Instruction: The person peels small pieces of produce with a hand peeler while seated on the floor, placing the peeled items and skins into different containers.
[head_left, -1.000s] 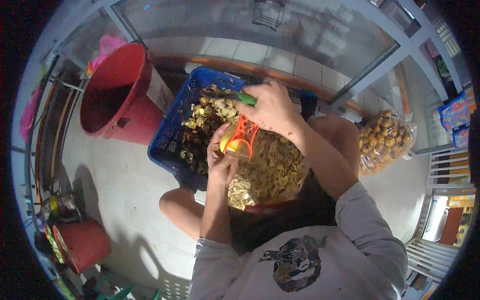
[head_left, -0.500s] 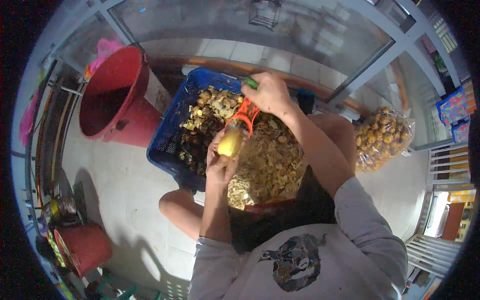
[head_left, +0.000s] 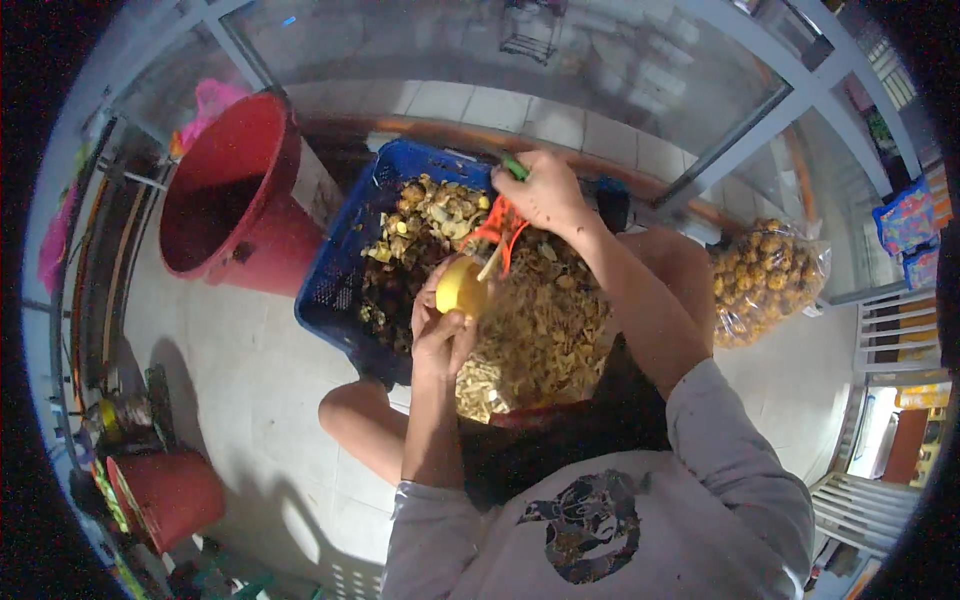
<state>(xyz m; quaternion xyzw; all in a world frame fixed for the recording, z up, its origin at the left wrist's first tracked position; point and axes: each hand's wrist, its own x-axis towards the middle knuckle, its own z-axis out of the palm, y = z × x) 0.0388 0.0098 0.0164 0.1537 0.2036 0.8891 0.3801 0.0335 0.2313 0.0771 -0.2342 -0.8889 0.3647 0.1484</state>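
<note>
My left hand (head_left: 441,318) is wrapped round a yellow, mostly bare potato (head_left: 461,287), held up over the heap. Above and to the right of it, my right hand (head_left: 541,192) grips the green handle of an orange peeler (head_left: 504,221). The peeler's forked head points down and is close to the potato's upper right side. A pale strip (head_left: 490,263) shows between the two. Below my hands spreads a wide heap of peelings (head_left: 546,330), with more scraps (head_left: 437,209) in the blue crate (head_left: 340,262).
To the left stands a large red bin (head_left: 262,238), with a smaller red bucket (head_left: 172,496) nearer me. A clear bag of potatoes (head_left: 762,280) rests on the floor at the right. Glass panels (head_left: 520,70) close off the far side. My bent legs flank the heap.
The peeler and my right hand have shifted slightly up and right. The potato has turned in my left hand, and a pale strip now shows at the peeler's head.
</note>
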